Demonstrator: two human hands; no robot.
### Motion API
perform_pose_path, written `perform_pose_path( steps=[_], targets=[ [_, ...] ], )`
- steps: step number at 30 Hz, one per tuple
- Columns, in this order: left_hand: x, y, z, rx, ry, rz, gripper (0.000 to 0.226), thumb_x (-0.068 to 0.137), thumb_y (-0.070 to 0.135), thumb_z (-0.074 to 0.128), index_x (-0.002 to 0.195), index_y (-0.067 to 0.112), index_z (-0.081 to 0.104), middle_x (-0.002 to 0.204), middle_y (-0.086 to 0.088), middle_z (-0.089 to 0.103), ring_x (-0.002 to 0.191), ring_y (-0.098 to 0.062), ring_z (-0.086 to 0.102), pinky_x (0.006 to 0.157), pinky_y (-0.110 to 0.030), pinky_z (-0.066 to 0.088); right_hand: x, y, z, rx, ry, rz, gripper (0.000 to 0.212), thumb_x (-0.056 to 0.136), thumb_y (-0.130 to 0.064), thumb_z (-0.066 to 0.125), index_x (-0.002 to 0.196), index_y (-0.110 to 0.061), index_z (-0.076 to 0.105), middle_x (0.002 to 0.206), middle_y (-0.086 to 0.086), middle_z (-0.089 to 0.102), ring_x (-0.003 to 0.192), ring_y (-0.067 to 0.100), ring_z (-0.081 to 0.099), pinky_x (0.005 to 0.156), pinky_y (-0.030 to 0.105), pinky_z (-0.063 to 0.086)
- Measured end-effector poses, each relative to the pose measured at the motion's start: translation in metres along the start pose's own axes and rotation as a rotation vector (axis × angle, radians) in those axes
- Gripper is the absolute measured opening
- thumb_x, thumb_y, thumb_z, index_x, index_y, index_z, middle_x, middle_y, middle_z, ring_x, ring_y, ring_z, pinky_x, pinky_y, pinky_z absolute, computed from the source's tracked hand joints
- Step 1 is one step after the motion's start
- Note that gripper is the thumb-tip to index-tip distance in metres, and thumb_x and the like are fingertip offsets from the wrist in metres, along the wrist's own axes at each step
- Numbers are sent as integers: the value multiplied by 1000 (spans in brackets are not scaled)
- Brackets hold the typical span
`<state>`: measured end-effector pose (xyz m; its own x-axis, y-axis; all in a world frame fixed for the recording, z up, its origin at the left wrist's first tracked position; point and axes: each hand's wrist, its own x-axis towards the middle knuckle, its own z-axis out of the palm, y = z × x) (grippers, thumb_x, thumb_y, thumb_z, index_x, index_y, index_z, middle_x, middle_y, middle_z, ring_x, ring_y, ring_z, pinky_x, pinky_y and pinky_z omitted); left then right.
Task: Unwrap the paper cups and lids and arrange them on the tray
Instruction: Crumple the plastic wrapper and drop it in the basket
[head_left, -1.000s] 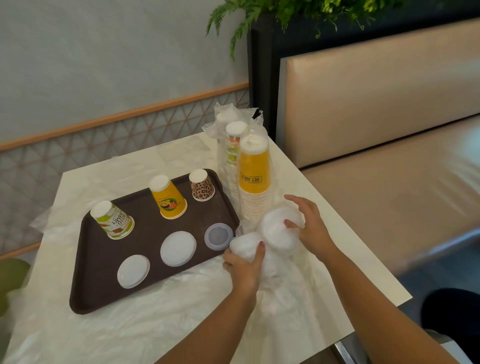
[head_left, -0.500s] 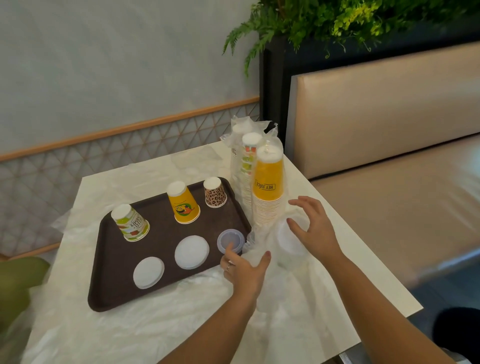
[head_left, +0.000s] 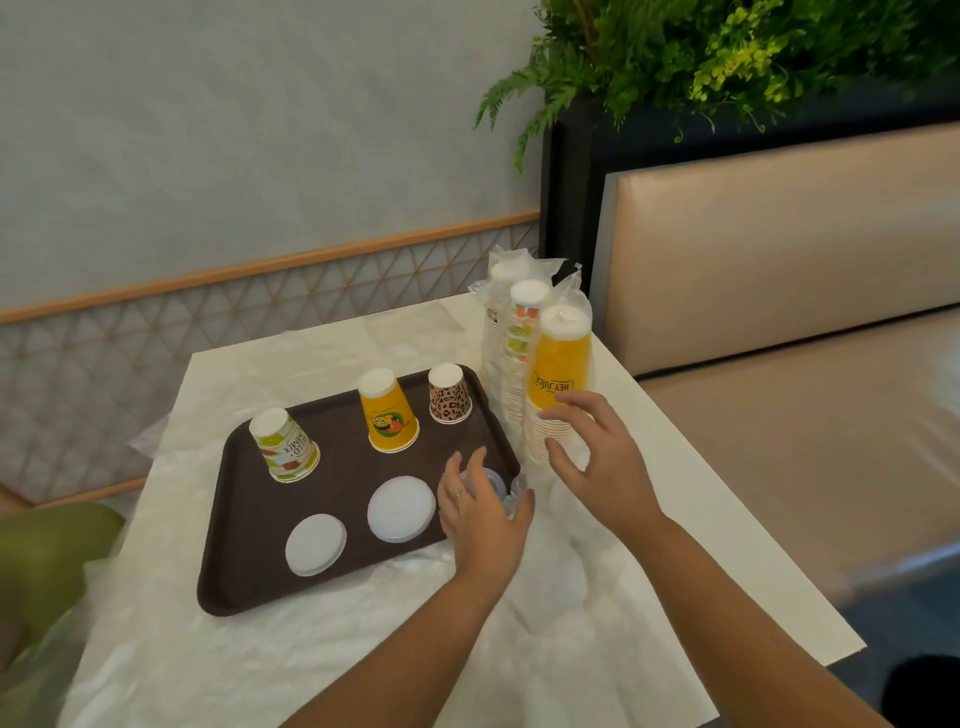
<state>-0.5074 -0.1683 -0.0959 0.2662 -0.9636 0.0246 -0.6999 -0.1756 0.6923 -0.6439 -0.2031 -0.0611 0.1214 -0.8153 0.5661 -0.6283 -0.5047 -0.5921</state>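
Two hands: both over the bench's right half, near the tray's right edge.
Left hand (head_left: 480, 512): fingers loosely curled over the small clear lid (head_left: 493, 480) at the tray's near-right corner; whether it has a grip on the lid cannot be told.
Right hand (head_left: 597, 462): fingers spread and relaxed, holding nothing, just in front of the wrapped yellow cup stack (head_left: 558, 374); a second ago it clasped a wrapped bundle of lids, since let go.
Wrapped stacks: three sleeves upright at the bench's far-right edge, beside the tray.
Tray (head_left: 249, 571): three cups upside down along its far side, green-print cup (head_left: 284, 446), yellow cup (head_left: 388, 411), leopard cup (head_left: 449, 394); two white lids (head_left: 316, 544) (head_left: 401, 509) along its near side, unmoved.
Plastic wrap (head_left: 561, 597): crumpled on the bench under both forearms.
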Motion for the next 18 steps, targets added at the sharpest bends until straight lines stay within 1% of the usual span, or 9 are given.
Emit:
perform_pose_path(
  steps=[2,3,5,7,9,11,12,15,18],
  targets=[
    [11,-2,-19,96,45,112,68,88,38,60,146,21,28,157,-6,13,144,-29,10,114,-46,22,11,-15,9,47,-44,-60,29,85,-25,56,110,-14,65,121,2,55,114,12,51,97,22,42],
    [17,-5,-31,155,49,149,67,89,37,59,147,23,26,158,-6,10,145,-30,7,114,-49,20,16,-23,15,46,-73,-80,33,85,-29,54,113,-14,64,121,3,54,114,13,50,98,25,42],
    [28,-11,-57,285,27,164,67,93,40,52,150,27,18,159,-6,1,146,-30,-2,116,-52,13,28,-37,26,0,-135,-68,46,83,-40,52,121,-17,60,126,3,53,119,17,49,100,37,42],
    [38,-20,-88,379,21,135,67,95,44,46,150,29,9,159,-5,-7,146,-31,-8,115,-52,9,40,-56,40,-61,-208,-34,61,81,-54,46,132,-21,51,137,3,46,127,20,43,102,44,38],
    [44,-31,-122,482,37,125,69,96,46,43,151,29,5,159,-7,-9,146,-33,-9,115,-54,9,53,-78,55,-123,-311,-12,69,84,-61,45,143,-26,37,151,3,31,139,23,27,109,47,27],
    [49,-42,-152,583,24,110,71,96,46,42,151,28,1,159,-9,-11,145,-35,-9,114,-56,10,65,-98,72,-201,-420,11,72,89,-58,47,149,-30,20,159,2,9,146,24,6,114,47,13],
    [50,-48,-167,615,14,89,72,96,46,43,151,29,-1,158,-9,-13,145,-36,-11,113,-57,10,70,-109,81,-224,-463,20,73,90,-56,46,150,-31,13,160,1,2,147,25,-1,114,48,10],
    [49,-68,-208,668,21,14,77,95,48,44,150,34,-9,157,-11,-19,144,-37,-13,113,-57,7,83,-145,108,-230,-544,18,75,92,-58,40,151,-33,1,159,4,-11,146,29,-11,115,51,4],
    [43,-94,-247,731,26,-39,79,94,51,43,149,34,-12,156,-13,-20,144,-38,-15,113,-58,7,90,-183,137,-268,-643,-50,75,93,-60,34,150,-35,-7,158,6,-19,144,32,-17,115,52,1]
  ],
)
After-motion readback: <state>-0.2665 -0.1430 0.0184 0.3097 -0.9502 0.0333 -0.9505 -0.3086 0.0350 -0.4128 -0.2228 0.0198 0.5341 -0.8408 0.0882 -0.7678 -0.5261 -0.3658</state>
